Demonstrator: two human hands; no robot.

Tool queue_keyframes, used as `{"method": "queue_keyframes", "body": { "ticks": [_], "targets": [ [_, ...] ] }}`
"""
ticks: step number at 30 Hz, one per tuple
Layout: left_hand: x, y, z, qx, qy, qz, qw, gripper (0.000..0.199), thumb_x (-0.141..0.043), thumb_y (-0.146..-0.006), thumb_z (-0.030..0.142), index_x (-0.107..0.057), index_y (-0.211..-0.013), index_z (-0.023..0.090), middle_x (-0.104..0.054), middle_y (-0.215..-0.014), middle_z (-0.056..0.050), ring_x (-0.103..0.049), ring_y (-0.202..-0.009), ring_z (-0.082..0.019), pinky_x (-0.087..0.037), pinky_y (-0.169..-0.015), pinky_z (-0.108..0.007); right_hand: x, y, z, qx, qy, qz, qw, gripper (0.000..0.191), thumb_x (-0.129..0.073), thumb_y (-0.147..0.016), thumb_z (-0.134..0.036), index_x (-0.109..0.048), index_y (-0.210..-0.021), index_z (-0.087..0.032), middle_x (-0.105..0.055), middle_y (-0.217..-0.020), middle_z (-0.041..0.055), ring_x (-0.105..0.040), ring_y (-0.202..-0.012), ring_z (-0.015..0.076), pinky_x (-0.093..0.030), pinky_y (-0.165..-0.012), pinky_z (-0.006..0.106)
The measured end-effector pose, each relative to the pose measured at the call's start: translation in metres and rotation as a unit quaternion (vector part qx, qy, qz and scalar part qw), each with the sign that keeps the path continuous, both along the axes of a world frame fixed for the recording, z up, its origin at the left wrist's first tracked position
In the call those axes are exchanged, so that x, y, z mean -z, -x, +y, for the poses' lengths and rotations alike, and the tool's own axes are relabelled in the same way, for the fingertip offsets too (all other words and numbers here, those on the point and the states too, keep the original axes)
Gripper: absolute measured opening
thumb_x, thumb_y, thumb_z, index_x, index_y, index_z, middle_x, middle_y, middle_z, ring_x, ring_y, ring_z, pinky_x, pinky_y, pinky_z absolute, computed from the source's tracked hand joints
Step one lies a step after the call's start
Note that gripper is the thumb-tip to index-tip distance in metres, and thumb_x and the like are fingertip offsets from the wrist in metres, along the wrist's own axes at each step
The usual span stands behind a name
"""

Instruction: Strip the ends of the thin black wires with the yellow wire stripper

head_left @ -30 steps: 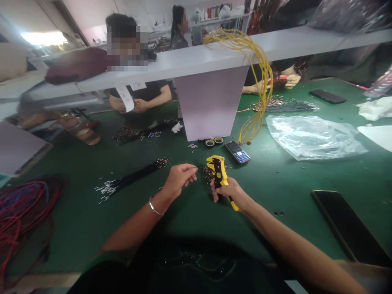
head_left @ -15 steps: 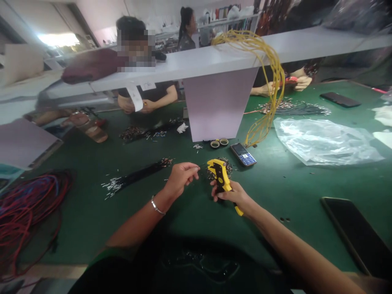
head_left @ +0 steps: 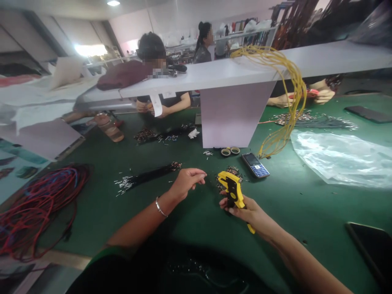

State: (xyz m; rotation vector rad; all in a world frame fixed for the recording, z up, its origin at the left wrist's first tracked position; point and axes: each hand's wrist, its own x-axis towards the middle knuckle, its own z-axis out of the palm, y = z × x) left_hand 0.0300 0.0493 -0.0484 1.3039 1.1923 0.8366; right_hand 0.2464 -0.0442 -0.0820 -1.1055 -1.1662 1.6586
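**Right hand gripping a wire stripper, left fingers curled beside it**

The right hand (head_left: 243, 209) is wrapping its fingers (head_left: 229, 207) closed around the yellow-and-black wire stripper (head_left: 233, 191), whose head is pointing away over a small heap of short wires (head_left: 233, 172) and hiding part of it. The left hand (head_left: 186, 183) is hovering just beside the stripper, its fingertips (head_left: 200, 175) curled together; any thin wire between them is too small to make out. Across the green counter (head_left: 309, 216), a bundle of black wires (head_left: 150, 175), a keypad phone (head_left: 255, 165) and a clear plastic bag (head_left: 343, 159) are lying nearby, while a co-worker's hands (head_left: 321, 94) are working beyond the white divider (head_left: 235, 114).
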Motion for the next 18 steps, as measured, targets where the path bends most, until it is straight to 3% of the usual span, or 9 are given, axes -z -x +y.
{"method": "queue_keyframes", "body": {
  "ticks": [5, 9, 14, 18],
  "targets": [
    [0.010, 0.006, -0.006, 0.045, -0.008, 0.005, 0.999, 0.029, -0.068, -0.073, 0.036, -0.072, -0.087, 0.010, -0.062, -0.057, -0.001, -0.047, -0.046, -0.007, -0.032, -0.041, -0.019, 0.004, -0.001, -0.003, 0.002, 0.018, 0.032, 0.999, 0.046, -0.074, -0.067, -0.026, -0.061, -0.110, -0.016, -0.069, -0.099, 0.0099, -0.062, -0.092, 0.0242, -0.047, -0.087, 0.040],
    [0.007, 0.006, -0.012, 0.051, -0.018, 0.035, 0.998, 0.024, -0.065, -0.075, 0.032, -0.072, -0.086, 0.012, -0.058, -0.052, 0.001, -0.039, -0.042, -0.005, -0.028, -0.042, -0.020, 0.006, -0.002, -0.003, 0.012, 0.002, 0.069, 0.998, 0.040, -0.070, -0.068, -0.021, -0.062, -0.106, -0.015, -0.069, -0.088, 0.0072, -0.062, -0.079, 0.0214, -0.047, -0.079, 0.038],
    [-0.004, 0.005, -0.015, 0.076, -0.041, 0.055, 0.995, 0.022, -0.065, -0.075, 0.031, -0.073, -0.082, 0.013, -0.052, -0.044, 0.004, -0.038, -0.043, -0.005, -0.027, -0.045, -0.021, 0.008, 0.002, -0.005, -0.050, 0.019, 0.116, 0.992, 0.037, -0.067, -0.070, -0.018, -0.061, -0.107, -0.013, -0.069, -0.083, 0.0073, -0.063, -0.075, 0.0205, -0.046, -0.075, 0.037],
    [-0.002, 0.005, -0.016, 0.077, -0.026, 0.024, 0.996, 0.018, -0.066, -0.073, 0.029, -0.072, -0.078, 0.012, -0.049, -0.043, 0.005, -0.040, -0.043, -0.005, -0.028, -0.046, -0.021, 0.011, 0.006, -0.008, -0.078, 0.025, 0.146, 0.986, 0.039, -0.068, -0.069, -0.017, -0.061, -0.107, -0.012, -0.069, -0.082, 0.0073, -0.064, -0.074, 0.0210, -0.046, -0.075, 0.038]
  ]
}}
